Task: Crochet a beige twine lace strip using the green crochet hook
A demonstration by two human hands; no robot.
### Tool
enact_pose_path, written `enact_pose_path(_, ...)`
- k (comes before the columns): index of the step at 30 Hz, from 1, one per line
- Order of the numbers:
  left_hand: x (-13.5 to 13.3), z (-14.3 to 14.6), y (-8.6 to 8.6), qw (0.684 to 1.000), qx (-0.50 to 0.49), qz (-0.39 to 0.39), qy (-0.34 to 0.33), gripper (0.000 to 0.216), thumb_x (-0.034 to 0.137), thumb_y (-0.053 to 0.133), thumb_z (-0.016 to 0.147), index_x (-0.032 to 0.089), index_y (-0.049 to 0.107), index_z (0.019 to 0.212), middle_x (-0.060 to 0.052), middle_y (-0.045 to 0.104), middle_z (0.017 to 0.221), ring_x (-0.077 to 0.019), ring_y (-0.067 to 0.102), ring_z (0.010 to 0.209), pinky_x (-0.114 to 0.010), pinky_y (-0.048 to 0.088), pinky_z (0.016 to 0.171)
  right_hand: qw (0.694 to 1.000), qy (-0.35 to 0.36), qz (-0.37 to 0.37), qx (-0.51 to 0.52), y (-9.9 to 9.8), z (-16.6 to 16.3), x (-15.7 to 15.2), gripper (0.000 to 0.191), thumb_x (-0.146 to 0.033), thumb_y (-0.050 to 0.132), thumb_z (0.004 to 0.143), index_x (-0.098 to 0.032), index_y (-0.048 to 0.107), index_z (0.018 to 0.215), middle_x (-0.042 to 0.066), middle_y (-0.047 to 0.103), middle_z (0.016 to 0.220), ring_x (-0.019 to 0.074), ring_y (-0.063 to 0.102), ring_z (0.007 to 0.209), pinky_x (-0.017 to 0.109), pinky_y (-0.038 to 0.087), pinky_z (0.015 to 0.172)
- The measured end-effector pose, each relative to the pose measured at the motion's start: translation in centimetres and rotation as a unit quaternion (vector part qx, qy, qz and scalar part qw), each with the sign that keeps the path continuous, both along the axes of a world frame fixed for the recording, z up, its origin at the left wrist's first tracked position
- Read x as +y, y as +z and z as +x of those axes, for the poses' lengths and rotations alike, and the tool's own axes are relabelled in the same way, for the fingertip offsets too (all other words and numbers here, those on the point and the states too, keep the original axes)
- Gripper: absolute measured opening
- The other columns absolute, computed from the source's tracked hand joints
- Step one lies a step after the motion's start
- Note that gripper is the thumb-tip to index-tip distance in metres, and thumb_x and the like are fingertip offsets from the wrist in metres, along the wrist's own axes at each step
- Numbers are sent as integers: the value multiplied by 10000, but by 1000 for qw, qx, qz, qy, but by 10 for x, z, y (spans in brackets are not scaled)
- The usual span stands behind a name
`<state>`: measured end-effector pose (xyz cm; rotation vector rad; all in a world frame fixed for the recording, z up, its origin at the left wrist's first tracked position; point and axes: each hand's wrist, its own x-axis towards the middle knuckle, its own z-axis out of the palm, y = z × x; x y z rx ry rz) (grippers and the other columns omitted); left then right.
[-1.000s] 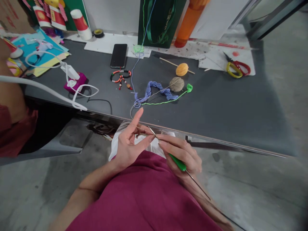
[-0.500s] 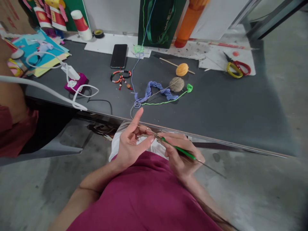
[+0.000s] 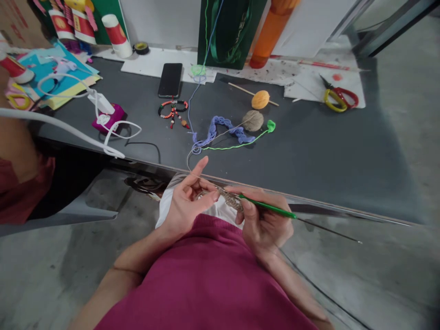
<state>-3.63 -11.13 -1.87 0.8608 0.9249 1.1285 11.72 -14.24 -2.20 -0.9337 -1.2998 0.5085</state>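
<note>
My right hand (image 3: 266, 220) is closed around the green handle of a crochet hook (image 3: 271, 208), whose long metal shaft sticks out to the right. Between both hands is a small piece of beige crochet work (image 3: 232, 199), pinched by my left hand (image 3: 189, 201) with thumb and fingers. The left index finger points up, and thin beige yarn runs past it onto the table. That yarn leads to a beige yarn ball (image 3: 253, 120). A blue-violet crocheted strip (image 3: 220, 126) and a green strand with a small green bundle (image 3: 271, 126) lie nearby. Fingers partly hide the hook's working tip.
On the grey table (image 3: 326, 169) lie a phone (image 3: 170, 80), a beaded bracelet (image 3: 173, 110), a yellow yarn ball on a stick (image 3: 260, 99) and scissors (image 3: 338, 98). A purple charger block (image 3: 109, 120) with white cables is at left, near another person's arm (image 3: 17, 146). An orange bottle (image 3: 271, 34) stands behind.
My right hand has turned and the crochet hook has shifted right, its shaft now reaching farther out. More of the beige crochet work shows between my hands.
</note>
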Motion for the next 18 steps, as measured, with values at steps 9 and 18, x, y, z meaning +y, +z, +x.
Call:
enact_pose_path(9,1,0,-2,1000,-15,-2,-1,754,263,897,764,231,653,1477,42,695,763,-108,635,726,-258,531,762,999,17,-25,25,8,1,0,124,-161,586,1054,-257,648,1103,28,862,981,57,531,356,179,425,314)
enact_pose_path(18,0,-2,3,999,38,26,6,764,230,870,776,260,631,1502,25,730,823,-127,673,796,-287,561,857,997,25,-65,30,13,2,0,20,-242,612,1062,-258,612,1050,7,853,920,55,512,332,173,428,308)
